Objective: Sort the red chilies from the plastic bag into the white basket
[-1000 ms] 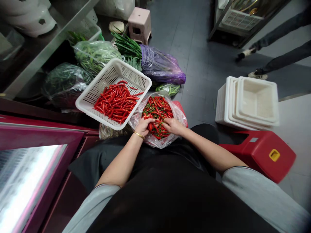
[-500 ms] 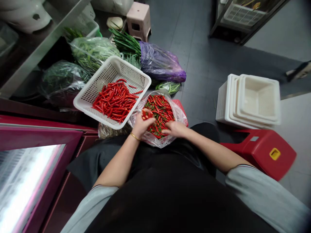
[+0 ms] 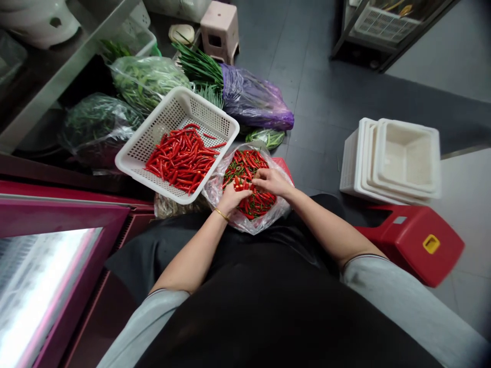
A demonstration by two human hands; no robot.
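Observation:
A clear plastic bag (image 3: 255, 223) full of red chilies with green stems lies open in front of my body. Over its left part, my left hand (image 3: 231, 197) is closed round several red chilies. My right hand (image 3: 271, 182) is just to the right, fingers bent and pinched together above the chilies; what they hold is too small to make out. Left of the bag, a white perforated basket (image 3: 143, 148) stands tilted, with a heap of red chilies (image 3: 182, 158) without visible stems.
Bagged greens (image 3: 148, 79) and a purple bag (image 3: 253, 99) lie behind the basket. At the right are stacked white baskets (image 3: 408, 156) and a red plastic object (image 3: 425, 245). A pink stool (image 3: 219, 30) stands at the back.
My left hand has shifted right over the bag. My right hand has moved up and left from the bag's right side, nearer to the left hand. The foot at the right edge has gone from view.

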